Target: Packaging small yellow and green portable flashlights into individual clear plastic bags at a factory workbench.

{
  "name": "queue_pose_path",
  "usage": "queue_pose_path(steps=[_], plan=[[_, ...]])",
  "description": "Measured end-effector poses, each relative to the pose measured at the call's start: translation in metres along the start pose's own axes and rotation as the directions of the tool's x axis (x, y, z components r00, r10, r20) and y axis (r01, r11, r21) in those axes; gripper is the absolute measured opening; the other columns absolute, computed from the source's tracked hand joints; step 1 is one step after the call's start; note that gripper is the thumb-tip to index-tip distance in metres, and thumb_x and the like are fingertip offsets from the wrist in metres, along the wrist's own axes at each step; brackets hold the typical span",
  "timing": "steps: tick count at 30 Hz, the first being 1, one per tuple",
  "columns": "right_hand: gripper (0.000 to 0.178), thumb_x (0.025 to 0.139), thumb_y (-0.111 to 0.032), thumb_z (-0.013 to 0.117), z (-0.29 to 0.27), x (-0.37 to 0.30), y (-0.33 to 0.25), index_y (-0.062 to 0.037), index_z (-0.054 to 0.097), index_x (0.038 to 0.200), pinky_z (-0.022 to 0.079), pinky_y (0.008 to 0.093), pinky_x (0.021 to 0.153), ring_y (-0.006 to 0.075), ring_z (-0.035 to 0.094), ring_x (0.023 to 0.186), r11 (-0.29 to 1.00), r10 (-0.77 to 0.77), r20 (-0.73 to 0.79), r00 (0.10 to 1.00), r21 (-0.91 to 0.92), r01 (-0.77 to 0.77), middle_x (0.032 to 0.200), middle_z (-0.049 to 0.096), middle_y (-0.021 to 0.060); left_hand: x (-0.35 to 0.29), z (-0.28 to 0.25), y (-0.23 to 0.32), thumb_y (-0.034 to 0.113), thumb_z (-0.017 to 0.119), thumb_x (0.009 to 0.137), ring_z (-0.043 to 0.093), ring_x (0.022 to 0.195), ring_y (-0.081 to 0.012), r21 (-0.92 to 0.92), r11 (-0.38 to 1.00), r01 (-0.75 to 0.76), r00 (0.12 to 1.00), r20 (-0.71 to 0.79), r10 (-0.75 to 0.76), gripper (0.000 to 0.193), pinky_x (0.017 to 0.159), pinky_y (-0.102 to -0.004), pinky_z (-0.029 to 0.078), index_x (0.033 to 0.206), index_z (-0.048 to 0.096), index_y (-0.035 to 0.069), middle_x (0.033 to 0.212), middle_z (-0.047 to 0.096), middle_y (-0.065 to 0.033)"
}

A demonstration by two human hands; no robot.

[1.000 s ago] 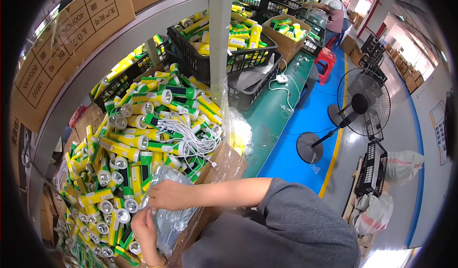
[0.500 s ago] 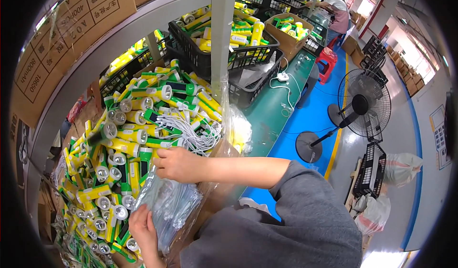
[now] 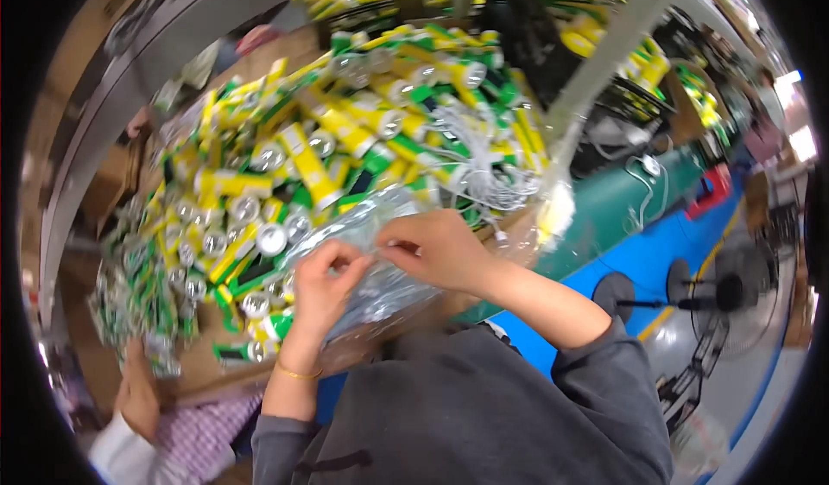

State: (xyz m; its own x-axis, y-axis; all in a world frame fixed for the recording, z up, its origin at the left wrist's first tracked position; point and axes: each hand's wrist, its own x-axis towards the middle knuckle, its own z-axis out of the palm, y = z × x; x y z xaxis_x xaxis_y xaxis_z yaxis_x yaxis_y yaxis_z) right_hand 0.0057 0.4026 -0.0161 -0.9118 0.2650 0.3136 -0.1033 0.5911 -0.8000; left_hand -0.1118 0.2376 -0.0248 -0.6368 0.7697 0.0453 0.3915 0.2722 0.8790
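My left hand [image 3: 324,285] and my right hand [image 3: 440,247] meet over a bundle of clear plastic bags [image 3: 384,299] at the near edge of the table. Thumb and forefinger are pinched on each hand, the fingertips almost touching. Whatever lies between them is too small and blurred to make out. Beyond the bags spreads a large heap of yellow and green flashlights [image 3: 311,165]. A bundle of white cables [image 3: 484,170] rests on the heap, past my right hand.
At the left, another person's hand [image 3: 138,390] is beside a pile of bagged flashlights [image 3: 142,299]. A grey post [image 3: 609,53] rises at the right of the heap. Behind it are black crates and a green table [image 3: 596,217]. A standing fan [image 3: 734,291] is on the floor at right.
The view has swung left, bringing another person's hand in. My hands, which were apart at the top and lower side of the bag bundle, have come together above it.
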Motion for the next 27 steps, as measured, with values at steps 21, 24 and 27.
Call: queue_pose_path(steps=[21,24,27], plan=[[0.055,0.077,-0.024,0.074,0.163,0.163,0.117,0.0013,0.053,0.121,0.048,0.0386,0.087,0.0274,0.062,0.1,0.781,0.546,0.218,0.809,0.218,-0.585,0.106,0.065,0.0154,-0.059,-0.024,-0.038,-0.015,0.047,0.075,0.065,0.095,-0.0327,0.069,0.97,-0.232,0.875,-0.421,0.24,0.016,0.075,-0.034,0.053,0.071,0.048,0.0,0.104,0.06,-0.0231],[0.066,0.077,-0.013,0.074,0.097,0.16,0.052,-0.0011,0.039,0.132,0.049,0.0326,0.083,0.0176,0.059,0.096,0.552,0.454,0.384,0.804,0.586,-0.593,0.115,0.058,0.0094,-0.063,-0.034,-0.052,-0.016,0.045,0.073,0.063,0.102,-0.0337,0.13,0.984,-0.123,0.94,-0.302,0.158,0.023,0.081,-0.0358,0.052,0.085,0.06,-0.004,0.112,0.059,-0.0225],[0.069,0.078,-0.016,0.074,0.051,0.133,-0.007,-0.0016,0.035,0.134,0.047,0.0344,0.09,0.0188,0.055,0.106,0.899,0.118,0.261,0.958,0.382,-0.215,0.119,0.053,0.0095,-0.053,-0.047,-0.052,-0.012,0.052,0.075,0.063,0.102,-0.0313,0.272,0.962,-0.027,0.971,-0.222,0.089,0.036,0.082,-0.0356,0.051,0.108,0.063,-0.002,0.117,0.06,-0.019]])
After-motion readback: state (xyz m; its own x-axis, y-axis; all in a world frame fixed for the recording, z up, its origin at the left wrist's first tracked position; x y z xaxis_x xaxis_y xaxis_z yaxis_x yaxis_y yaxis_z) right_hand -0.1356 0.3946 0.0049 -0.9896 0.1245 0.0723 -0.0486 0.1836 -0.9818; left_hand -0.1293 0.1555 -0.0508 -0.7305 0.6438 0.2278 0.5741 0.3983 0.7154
